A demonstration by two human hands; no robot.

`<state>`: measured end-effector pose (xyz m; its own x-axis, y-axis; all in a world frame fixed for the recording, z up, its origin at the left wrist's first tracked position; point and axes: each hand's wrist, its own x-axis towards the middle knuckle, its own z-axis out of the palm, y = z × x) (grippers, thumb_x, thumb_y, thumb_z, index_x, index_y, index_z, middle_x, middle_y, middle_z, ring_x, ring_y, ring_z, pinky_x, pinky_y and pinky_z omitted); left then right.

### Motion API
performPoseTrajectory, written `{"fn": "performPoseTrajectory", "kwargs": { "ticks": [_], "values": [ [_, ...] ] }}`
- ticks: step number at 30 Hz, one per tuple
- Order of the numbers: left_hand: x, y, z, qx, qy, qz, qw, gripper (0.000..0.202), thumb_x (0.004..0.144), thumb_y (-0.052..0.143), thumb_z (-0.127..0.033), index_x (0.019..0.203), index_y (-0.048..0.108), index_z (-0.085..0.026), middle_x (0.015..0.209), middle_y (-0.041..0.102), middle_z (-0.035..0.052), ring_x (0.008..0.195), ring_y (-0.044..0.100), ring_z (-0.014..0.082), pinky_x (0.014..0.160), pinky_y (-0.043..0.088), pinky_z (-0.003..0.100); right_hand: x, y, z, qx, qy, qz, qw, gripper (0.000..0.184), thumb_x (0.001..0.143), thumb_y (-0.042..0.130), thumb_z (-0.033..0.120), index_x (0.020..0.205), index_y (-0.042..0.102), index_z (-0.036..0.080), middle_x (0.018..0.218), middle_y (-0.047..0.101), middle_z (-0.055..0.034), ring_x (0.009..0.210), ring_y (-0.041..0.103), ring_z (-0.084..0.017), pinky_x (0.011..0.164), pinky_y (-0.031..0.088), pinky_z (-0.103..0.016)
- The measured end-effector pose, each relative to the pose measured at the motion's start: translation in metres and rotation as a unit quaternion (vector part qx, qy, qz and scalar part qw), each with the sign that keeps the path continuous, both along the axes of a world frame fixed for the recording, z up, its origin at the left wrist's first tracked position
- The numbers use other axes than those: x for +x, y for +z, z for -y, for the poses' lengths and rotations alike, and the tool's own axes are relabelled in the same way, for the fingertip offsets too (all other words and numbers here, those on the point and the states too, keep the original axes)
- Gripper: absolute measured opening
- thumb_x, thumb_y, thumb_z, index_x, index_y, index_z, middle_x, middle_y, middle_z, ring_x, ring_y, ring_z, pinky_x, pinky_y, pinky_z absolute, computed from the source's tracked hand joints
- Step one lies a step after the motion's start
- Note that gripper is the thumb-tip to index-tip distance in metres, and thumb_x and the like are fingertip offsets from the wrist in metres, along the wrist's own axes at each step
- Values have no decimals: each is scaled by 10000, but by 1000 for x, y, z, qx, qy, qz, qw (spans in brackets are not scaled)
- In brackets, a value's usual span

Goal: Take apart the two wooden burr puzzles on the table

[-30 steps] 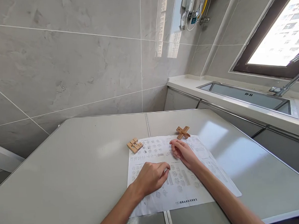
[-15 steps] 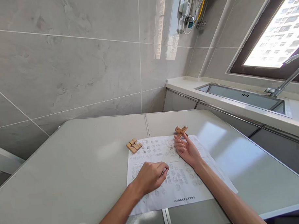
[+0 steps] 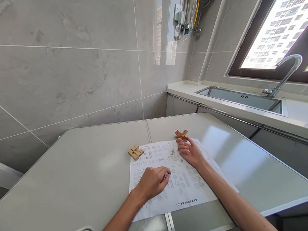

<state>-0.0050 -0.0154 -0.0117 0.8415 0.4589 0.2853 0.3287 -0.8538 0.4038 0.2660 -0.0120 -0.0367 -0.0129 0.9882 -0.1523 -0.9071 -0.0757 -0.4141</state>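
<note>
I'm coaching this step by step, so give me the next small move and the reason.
Probably firm up the right hand's hold on the crossed wooden pieces: its fingertips are right at their near side, though a secure grip can't be confirmed. The left hand sits apart from them, over the printed sheet.

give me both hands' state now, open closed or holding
Left hand: loosely closed over white, rectangular, printed paper; nothing visibly held.
Right hand: half-curled at brown, cross-shaped wooden piece; whether it grips cannot be told.
</note>
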Motion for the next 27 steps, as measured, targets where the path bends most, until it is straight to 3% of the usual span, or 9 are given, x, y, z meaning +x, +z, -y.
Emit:
{"fn": "performPoseTrajectory", "kwargs": {
  "ticks": [8,16,21,27],
  "values": [
    [-1,4,2,-17,3,3,1000,177,1010,524,-192,1006,699,-215,761,728,-17,583,616,141,582,389,261,-6,0,-3,9,-10,91,996,150,946,696,192,942,552,236,678,463,63,481,429,-83,368,428,-128],
    [-1,7,2,-68,20,24,997,172,997,542,-212,982,713,-221,685,666,-30,563,573,137,592,382,255,-16,3,-2,21,-33,230,972,302,892,813,397,894,566,224,649,446,83,458,369,-71,357,342,-138],
    [-3,7,0,-127,65,69,987,146,1009,564,-283,1023,700,-234,669,624,-48,590,587,143,598,423,256,-32,15,14,32,-15,374,927,441,891,771,601,887,636,181,665,543,50,477,433,-85,401,351,-197],
    [-2,1,-6,-189,148,172,956,275,1044,536,-395,1265,534,-232,898,650,-11,670,599,143,643,502,279,-50,24,54,74,10,546,834,496,924,688,662,775,659,190,613,600,19,498,508,-139,501,390,-269]
  ]
}}
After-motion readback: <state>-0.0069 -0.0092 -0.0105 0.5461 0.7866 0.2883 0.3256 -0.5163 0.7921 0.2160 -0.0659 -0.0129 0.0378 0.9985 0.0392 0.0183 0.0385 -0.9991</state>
